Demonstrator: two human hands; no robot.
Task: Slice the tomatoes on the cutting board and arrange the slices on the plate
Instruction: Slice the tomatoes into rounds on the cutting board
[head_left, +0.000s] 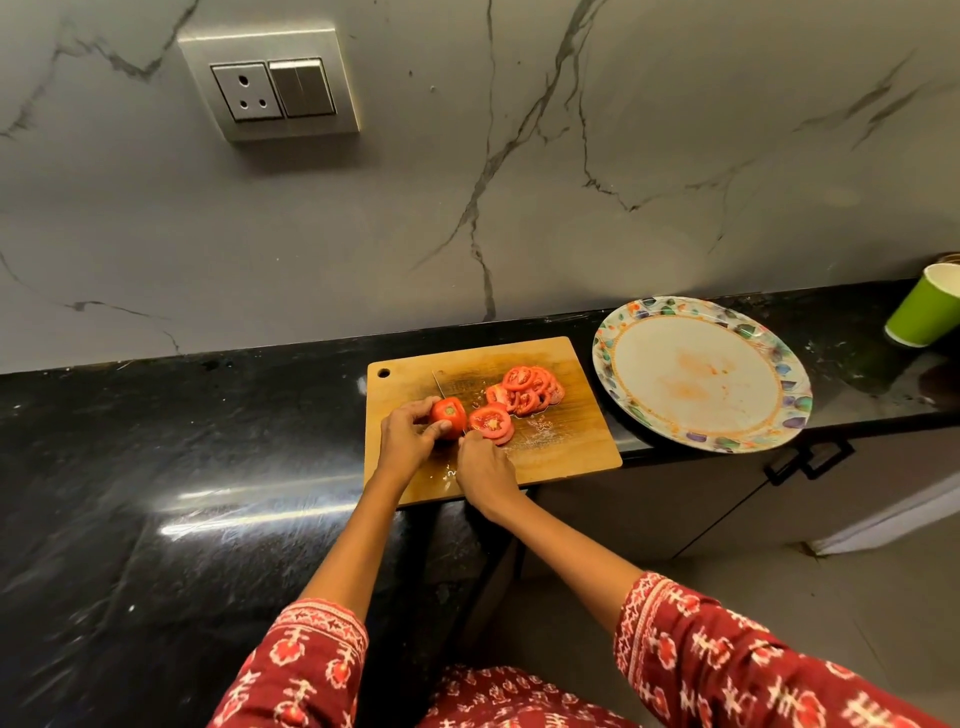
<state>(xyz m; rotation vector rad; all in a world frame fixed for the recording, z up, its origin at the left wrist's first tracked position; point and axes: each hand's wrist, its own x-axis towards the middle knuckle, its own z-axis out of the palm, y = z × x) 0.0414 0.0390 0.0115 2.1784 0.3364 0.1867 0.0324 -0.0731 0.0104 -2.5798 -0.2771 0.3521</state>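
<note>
**On the cutting board, mid-slice**

Under my hands, much is hidden. My right hand (485, 475) curls round the knife (448, 400) handle and covers it completely; only the thin blade shows, running away from me past the tomato (448, 415), and its lower edge is lost between the tomato and the fresh slices (492, 423). My left hand (408, 436) grips the uncut part of the tomato, fingers over its far side and thumb on the near side, so the bottom of the fruit cannot be seen. A second, larger heap of slices (532, 389) lies farther right on the board; how many are in it I cannot tell, as they overlap.

The wooden cutting board (571, 447) sits at the counter's corner, its near right corner jutting over the edge of the black countertop (208, 441). Just right of it, close by the board's edge, the flower-rimmed plate (701, 374) also overhangs the counter front, holding only orange smears. A green paper cup (922, 312), cut off by the frame edge, stands well right. Open counter stretches left of the board.

No writing is readable anywhere; the wall socket and switch (272, 85) carry no visible label.
</note>
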